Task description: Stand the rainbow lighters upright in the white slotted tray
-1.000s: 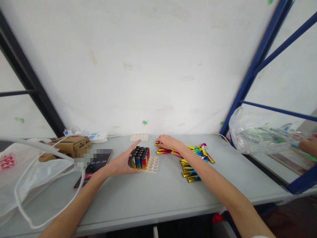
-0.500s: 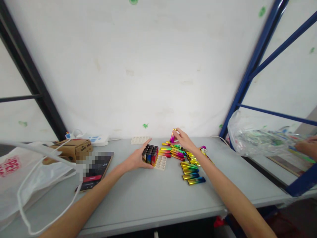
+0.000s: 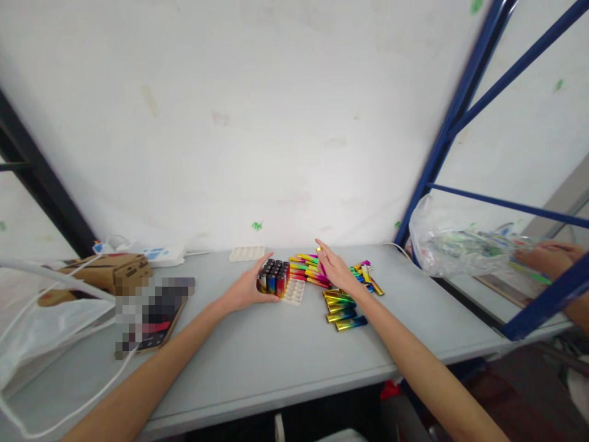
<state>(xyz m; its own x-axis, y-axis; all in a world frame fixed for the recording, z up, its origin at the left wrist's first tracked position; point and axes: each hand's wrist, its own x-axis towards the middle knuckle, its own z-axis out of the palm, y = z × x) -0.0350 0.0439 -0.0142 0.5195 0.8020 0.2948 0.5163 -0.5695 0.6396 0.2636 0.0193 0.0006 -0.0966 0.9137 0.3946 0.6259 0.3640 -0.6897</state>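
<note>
A tight block of upright lighters with black tops and coloured metallic bodies stands in a white tray of round pockets. My left hand is curled round the left side of this block, thumb in front and fingers behind. My right hand is raised a little over a loose pile of shiny lighters, holding one magenta-and-gold lighter mostly covered by its fingers. Several gold-and-blue lighters lie flat in a row just in front of that wrist.
Another white pocketed tray lies by the wall. To the left are a phone, a cardboard box, a white plastic bag and a white cable. Beyond the blue frame, another person's hands are near a clear plastic bag.
My right hand has lowered slightly with the lighter, which is now more covered by the fingers. My left hand stays round the block. The camera view has shifted and turned a little.
</note>
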